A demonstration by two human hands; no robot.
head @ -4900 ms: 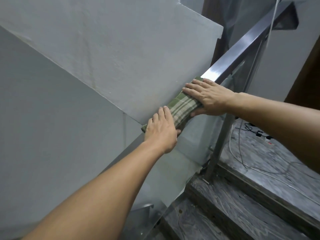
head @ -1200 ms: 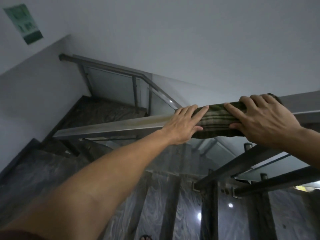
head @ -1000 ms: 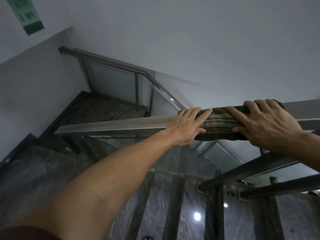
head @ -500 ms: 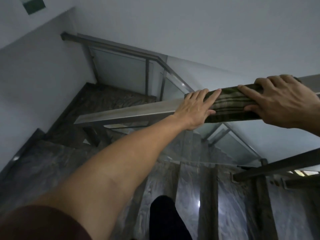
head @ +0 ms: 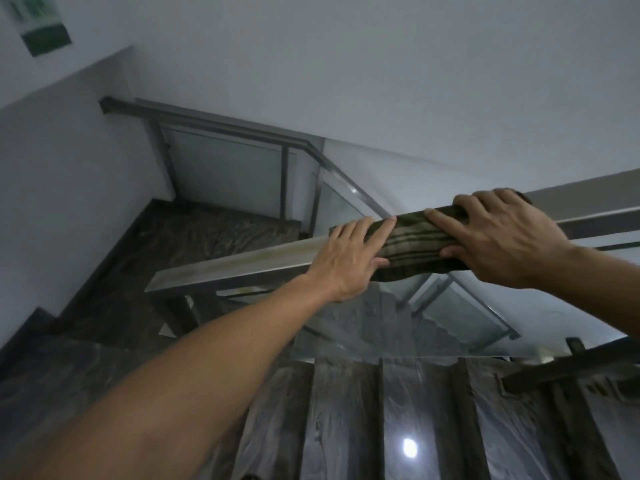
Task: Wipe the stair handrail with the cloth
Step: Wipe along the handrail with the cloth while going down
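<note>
1. The grey plastered wall [head: 346, 64] fills the upper part of the view, with a green and white sign [head: 40, 26] at the top left corner; its lettering is too blurred to read
2. Dark veined stone stairs [head: 346, 410] run down below the hands and turn at a landing [head: 207, 233] on the left, and a bright spot of light reflects on one tread
3. A lower rail with glass panels [head: 225, 168] borders that landing, well apart from the hands
4. The stair handrail [head: 235, 263] is a flat metal bar crossing the middle of the view from lower left to right, its bare top dull and streaked left of the hands
5. The left forearm reaches up from the bottom left, nearly straight, wrist level with the bar
6. The right forearm enters from the right edge, wrist bent slightly down
7. The cloth [head: 415, 245], green with pale stripes, is draped over the handrail between and under both hands, its lower edge hanging just below the bar
8. The right hand [head: 498, 237] lies palm down on the cloth's right end, fingers spread over the top and thumb tucked against the near side, clasping cloth and rail
9. The left hand [head: 349, 258] presses the cloth's left end, fingers extended flat and close together across the bar, thumb against the near face
</note>
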